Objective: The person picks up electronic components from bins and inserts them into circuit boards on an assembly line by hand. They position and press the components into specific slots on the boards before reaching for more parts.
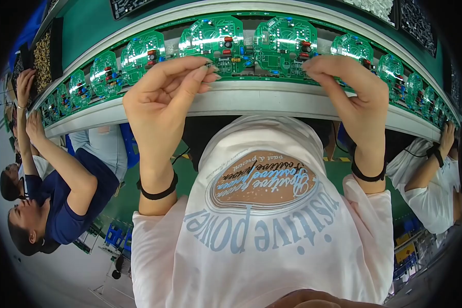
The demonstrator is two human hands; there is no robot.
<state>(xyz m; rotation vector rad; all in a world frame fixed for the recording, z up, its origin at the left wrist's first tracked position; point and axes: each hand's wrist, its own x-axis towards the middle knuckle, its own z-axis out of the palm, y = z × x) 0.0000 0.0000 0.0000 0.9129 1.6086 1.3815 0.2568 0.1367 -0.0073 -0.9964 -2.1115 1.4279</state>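
A row of green circuit boards lies along a rail in front of me, with one circuit board [272, 54] between my hands. Rounded sections of the boards carry small red, blue and black parts. My left hand [164, 97] is closed in a pinch over the board's near left side, a small dark electronic component [209, 64] showing at its thumb and fingertips. On the right, my right hand [351, 82] also pinches, its fingertips down at the board beside a red part [305, 46]. Whatever those fingertips hold is hidden. Both wrists wear black bands.
A pale metal rail [262, 97] runs along the boards' near edge. Trays of small parts stand beyond: a white-filled bin [374, 7], a dark-filled bin [418, 23] and a yellowish-filled bin [42, 59]. Co-workers sit at left [61, 200] and right [431, 179], their hands near the line.
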